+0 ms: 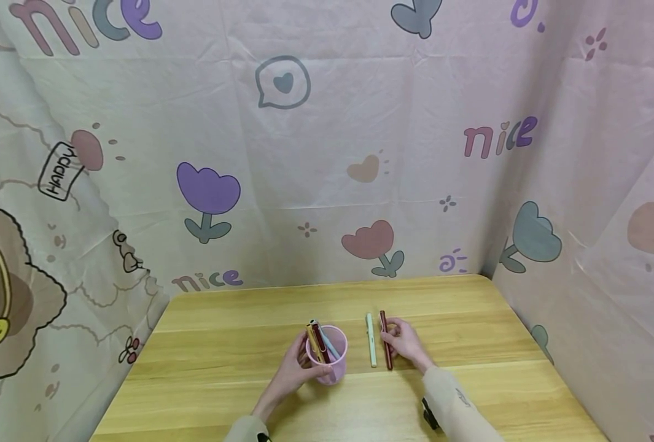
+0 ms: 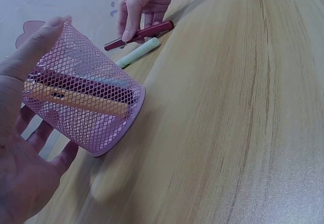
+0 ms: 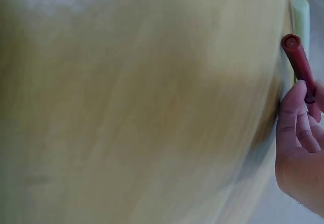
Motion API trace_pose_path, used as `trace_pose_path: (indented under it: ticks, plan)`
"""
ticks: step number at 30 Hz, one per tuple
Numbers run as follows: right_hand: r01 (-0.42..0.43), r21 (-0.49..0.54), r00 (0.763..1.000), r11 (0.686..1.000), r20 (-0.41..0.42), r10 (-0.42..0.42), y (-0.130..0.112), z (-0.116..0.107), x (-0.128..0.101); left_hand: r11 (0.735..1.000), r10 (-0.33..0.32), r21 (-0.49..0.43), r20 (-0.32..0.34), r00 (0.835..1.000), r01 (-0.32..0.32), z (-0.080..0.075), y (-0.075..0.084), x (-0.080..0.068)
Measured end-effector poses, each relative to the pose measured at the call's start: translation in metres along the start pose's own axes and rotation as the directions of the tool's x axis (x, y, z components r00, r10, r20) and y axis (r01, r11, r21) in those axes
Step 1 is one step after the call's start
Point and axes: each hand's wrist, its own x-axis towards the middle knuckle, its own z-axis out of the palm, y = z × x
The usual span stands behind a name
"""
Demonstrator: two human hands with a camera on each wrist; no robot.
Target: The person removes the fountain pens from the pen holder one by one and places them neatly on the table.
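A printed cloth backdrop [image 1: 327, 153] of tulips, hearts and the word "nice" walls in the wooden tabletop [image 1: 238, 307] before us. On it we hold a pink mesh pen cup [image 1: 329, 359] with our left hand [image 1: 293, 371], thumb and fingers wrapped loosely around its wall; the left wrist view shows the cup tipped off upright, leaning on the edge of its base. Inside it lie a yellow pen [image 2: 76, 98] and a dark red one, with a pale blue one behind them. Just right of the cup, a pale green pen [image 1: 371, 348] lies flat on the wood, untouched. Beside that, almost parallel and nearly touching it, lies the dark red pen [image 1: 385, 347], and our right hand [image 1: 406, 344] pinches it between thumb and fingertips; the wrist views show its far end lifted a little off the wood. The two hands are near each other, the green pen lying between them.
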Motion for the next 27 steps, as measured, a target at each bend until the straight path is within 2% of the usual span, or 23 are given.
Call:
trace_pose_path:
  ticks: [8,20,27]
  plan:
    - [0.007,-0.047,1.000,0.999,-0.012,-0.008,0.0029,0.0019,0.0020,1.000,-0.003,0.000,-0.002,1.000,0.003,0.0006,-0.0009,0.0003]
    - [-0.054,0.035,0.998,0.998,-0.040,0.056,0.0022,0.0050,-0.0005,1.000,0.005,0.011,0.000,1.000,-0.005,0.0012,0.0016,0.0003]
    - [-0.041,0.004,0.998,0.999,-0.050,0.041,0.0019,0.0078,0.0004,1.000,0.013,0.013,0.003,1.000,-0.013,0.0008,-0.0009,0.0007]
